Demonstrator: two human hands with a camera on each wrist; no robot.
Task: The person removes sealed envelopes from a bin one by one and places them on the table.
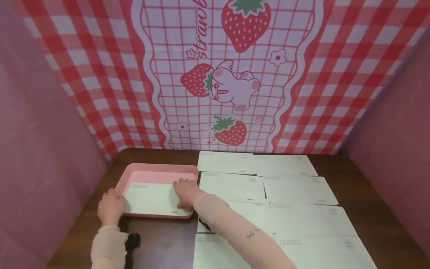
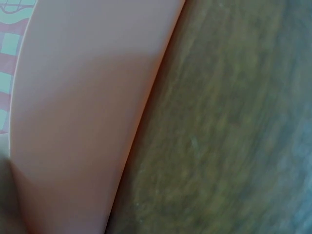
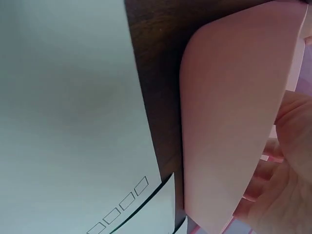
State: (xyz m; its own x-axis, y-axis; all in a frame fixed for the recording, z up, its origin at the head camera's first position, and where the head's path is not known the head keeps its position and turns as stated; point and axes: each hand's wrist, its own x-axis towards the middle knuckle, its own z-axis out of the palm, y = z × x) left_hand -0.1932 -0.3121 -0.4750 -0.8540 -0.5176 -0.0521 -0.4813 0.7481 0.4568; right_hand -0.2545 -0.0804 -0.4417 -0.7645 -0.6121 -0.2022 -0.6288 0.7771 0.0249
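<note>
A white envelope (image 1: 152,198) with a row of small printed boxes lies in a pink tray (image 1: 144,168). My right hand (image 1: 188,192) reaches over the tray's right side and grips the envelope's right end, fingers bent, thumb nearer the front. In the right wrist view, the fingers (image 3: 261,180) pass over the tray wall (image 3: 229,97); the envelope is hidden there. At the left end of the envelope, my left hand (image 1: 111,207) is against the tray's left rim, its grip unclear. The left wrist view shows mostly the tray's outer wall (image 2: 92,107).
Two columns of white envelopes (image 1: 299,190) cover the right part of the brown wooden table (image 1: 161,243). My right forearm crosses over the left column. A red-and-white strawberry cloth (image 1: 215,74) hangs behind the table, with pink curtains (image 1: 43,123) at both sides.
</note>
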